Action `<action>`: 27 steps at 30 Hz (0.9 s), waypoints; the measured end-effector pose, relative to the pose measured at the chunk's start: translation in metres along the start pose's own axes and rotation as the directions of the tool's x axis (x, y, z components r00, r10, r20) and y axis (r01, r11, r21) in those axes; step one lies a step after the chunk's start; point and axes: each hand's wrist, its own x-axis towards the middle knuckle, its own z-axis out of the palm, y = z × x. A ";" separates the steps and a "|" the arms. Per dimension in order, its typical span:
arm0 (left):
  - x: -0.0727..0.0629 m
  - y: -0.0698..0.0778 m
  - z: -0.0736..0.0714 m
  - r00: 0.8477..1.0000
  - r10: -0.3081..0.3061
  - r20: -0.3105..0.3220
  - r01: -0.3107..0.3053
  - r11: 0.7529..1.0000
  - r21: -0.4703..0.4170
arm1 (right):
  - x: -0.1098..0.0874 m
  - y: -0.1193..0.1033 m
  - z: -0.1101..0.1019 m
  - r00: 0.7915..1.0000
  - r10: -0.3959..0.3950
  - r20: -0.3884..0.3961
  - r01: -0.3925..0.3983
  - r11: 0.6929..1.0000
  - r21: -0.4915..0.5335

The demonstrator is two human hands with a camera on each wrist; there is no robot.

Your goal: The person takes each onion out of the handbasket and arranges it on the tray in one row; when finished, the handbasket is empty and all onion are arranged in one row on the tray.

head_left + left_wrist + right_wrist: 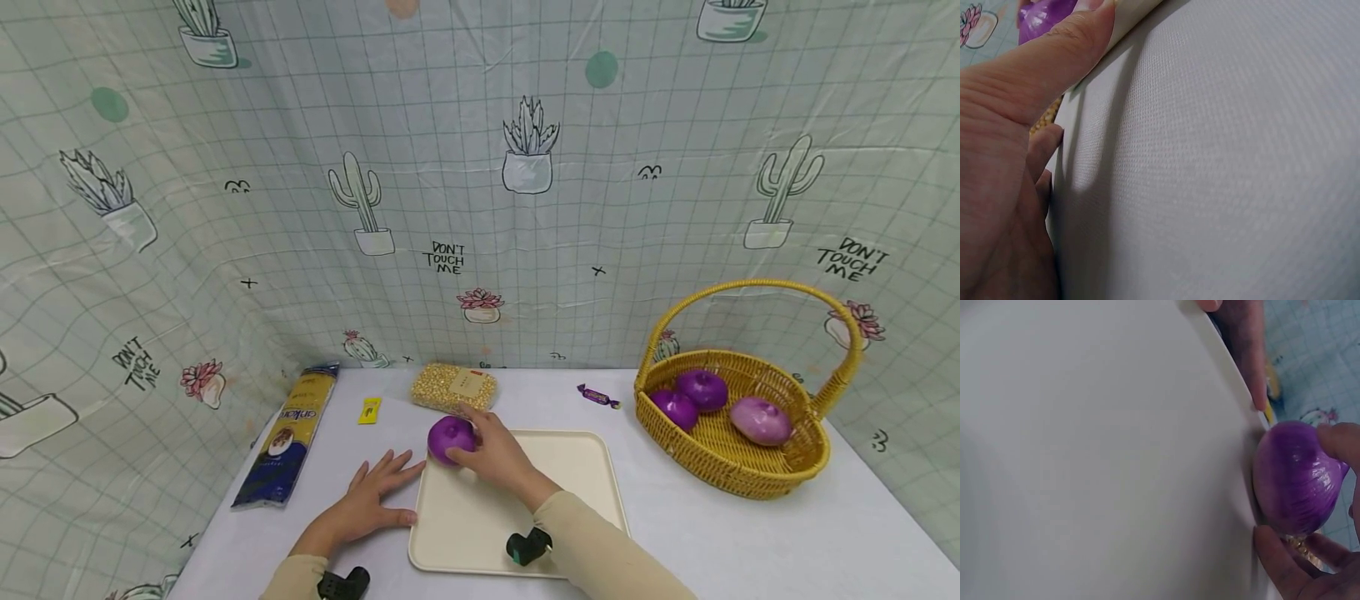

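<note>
My right hand (498,454) holds a purple onion (448,437) between thumb and fingers at the far left corner of a cream tray (517,542). In the right wrist view, the onion (1297,478) sits at the tray's rim, with fingertips around it. My left hand (375,500) lies with its fingers spread on the white table, beside the tray's left edge. Its thumb (1054,65) reaches to the tray rim in the left wrist view, and the hand holds nothing.
A yellow wicker basket (727,485) with a tall handle stands at the right, holding several onions. Behind the tray lies a bag of yellow kernels (442,387). A purple-wrapped candy (597,396), a small yellow packet (369,410) and a blue-and-gold packet (288,442) lie around.
</note>
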 end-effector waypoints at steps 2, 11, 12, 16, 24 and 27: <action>0.000 0.000 0.000 1.000 -0.001 -0.001 0.001 1.000 0.000 | -0.001 -0.001 -0.002 1.000 0.002 0.008 -0.003 1.000 0.009; -0.001 0.001 -0.001 1.000 -0.008 0.004 0.008 1.000 -0.005 | -0.007 -0.002 -0.009 1.000 -0.022 0.018 0.023 0.999 -0.035; -0.001 0.001 -0.001 1.000 -0.011 0.004 0.011 1.000 -0.006 | -0.008 -0.001 -0.009 0.999 -0.028 0.021 0.029 0.999 -0.039; -0.002 0.001 -0.001 1.000 -0.015 0.007 0.015 1.000 -0.007 | -0.011 -0.002 -0.010 0.998 -0.041 0.038 0.043 0.998 -0.047; -0.002 0.003 -0.001 1.000 -0.010 0.002 0.010 1.000 -0.013 | -0.019 0.001 -0.015 0.998 -0.004 0.056 0.005 1.000 -0.023; -0.001 0.003 -0.001 1.000 -0.010 0.003 0.010 1.000 -0.016 | -0.021 0.004 -0.019 0.998 0.007 0.056 -0.005 0.999 -0.032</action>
